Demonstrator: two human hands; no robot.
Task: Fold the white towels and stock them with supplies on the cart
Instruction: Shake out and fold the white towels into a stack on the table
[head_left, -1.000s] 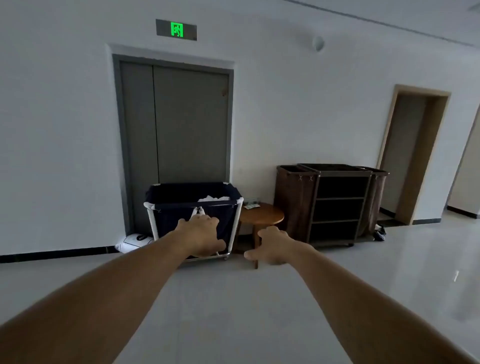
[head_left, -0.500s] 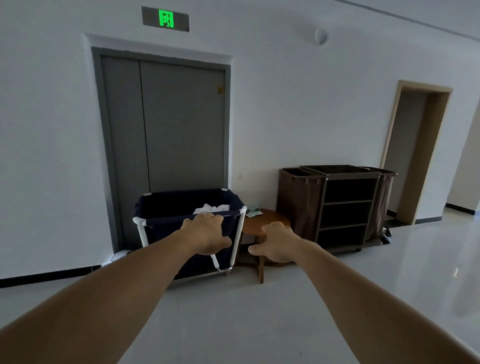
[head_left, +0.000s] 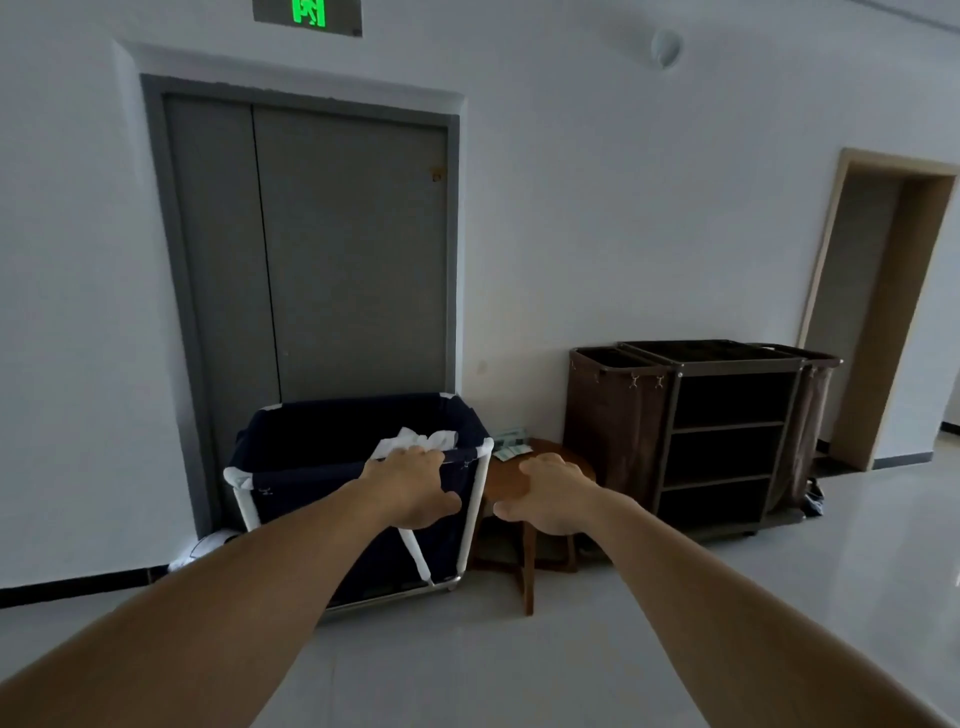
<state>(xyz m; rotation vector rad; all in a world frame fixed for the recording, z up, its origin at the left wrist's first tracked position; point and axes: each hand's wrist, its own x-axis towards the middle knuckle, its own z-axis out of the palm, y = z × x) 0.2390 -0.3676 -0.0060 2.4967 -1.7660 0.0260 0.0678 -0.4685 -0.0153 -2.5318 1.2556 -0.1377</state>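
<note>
Plainly, both bare arms were stretched forward, palms down. The left hand (head_left: 410, 491) and the right hand (head_left: 553, 499) hung side by side with a small gap between the thumbs, fingers loosely curled and gripping nothing. Just above and beyond the left hand's knuckles lay the white towels (head_left: 423, 441), a crumpled, unfolded heap peeking over the near rim of a dark navy laundry bin (head_left: 311, 457) on a white tube frame. Beyond the right hand stood a small round wooden table (head_left: 501, 483) with a few small packets (head_left: 511, 448) at its far edge, too small to read. Farther off to the right of that hand, against the wall, stood the brown cart (head_left: 727, 431), its three open shelves dark, a fabric bag hung at each end. Behind the bin was a grey double door (head_left: 353, 249).
</note>
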